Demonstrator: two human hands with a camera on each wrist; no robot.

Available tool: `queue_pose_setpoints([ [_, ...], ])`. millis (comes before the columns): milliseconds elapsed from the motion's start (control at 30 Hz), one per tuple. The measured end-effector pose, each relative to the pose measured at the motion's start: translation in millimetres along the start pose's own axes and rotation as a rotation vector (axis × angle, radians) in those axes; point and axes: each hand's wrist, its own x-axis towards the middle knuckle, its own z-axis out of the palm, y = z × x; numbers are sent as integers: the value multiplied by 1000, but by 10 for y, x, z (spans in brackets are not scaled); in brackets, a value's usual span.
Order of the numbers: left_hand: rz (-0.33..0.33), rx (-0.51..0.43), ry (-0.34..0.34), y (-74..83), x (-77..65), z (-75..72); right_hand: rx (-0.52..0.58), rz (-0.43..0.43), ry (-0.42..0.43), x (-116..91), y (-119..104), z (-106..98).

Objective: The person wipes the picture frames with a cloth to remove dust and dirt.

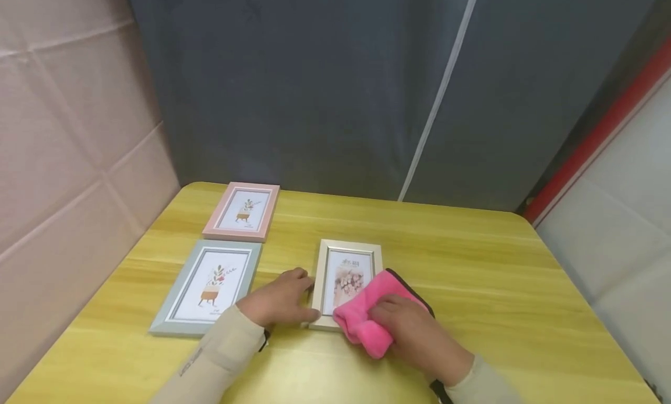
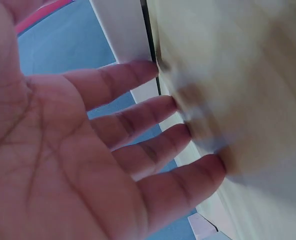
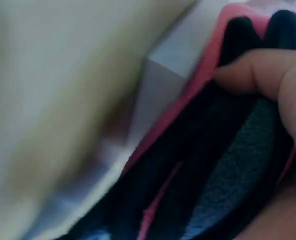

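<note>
A pale gold picture frame with a flower print lies flat on the table. My left hand is at its lower left side, the thumb against the frame's edge. In the left wrist view the left fingers are extended, their tips down by the table surface. With curled fingers my right hand holds a bunched pink cloth over the frame's lower right corner, covering it. The right wrist view shows the thumb pressing the cloth's dark-edged, grey side.
To the left lie a light blue picture frame and, behind it, a pink picture frame, both with plant prints. The yellow wood-grain table meets a dark grey curtain at the back. Pale walls stand on both sides.
</note>
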Motion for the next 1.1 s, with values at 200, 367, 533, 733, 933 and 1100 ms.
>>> queue_pose_setpoints([
  [200, 15, 11, -15, 29, -16, -12, 5, 72, -24, 71, -45, 78],
  [367, 34, 19, -28, 38, -18, -7, -7, 112, -68, 173, -70, 48],
  [533, 50, 42, -40, 30, -12, 2, -35, 161, -124, 299, -32, 34],
  [733, 52, 63, -39, 19, -6, 2, -38, 290, -212, 524, 108, 60],
  [933, 45, 78, -39, 13, 1, -9, -25, 387, -240, 751, 285, 117],
  [1100, 43, 80, -49, 14, -2, -18, -41, 429, -253, 863, 370, 166],
])
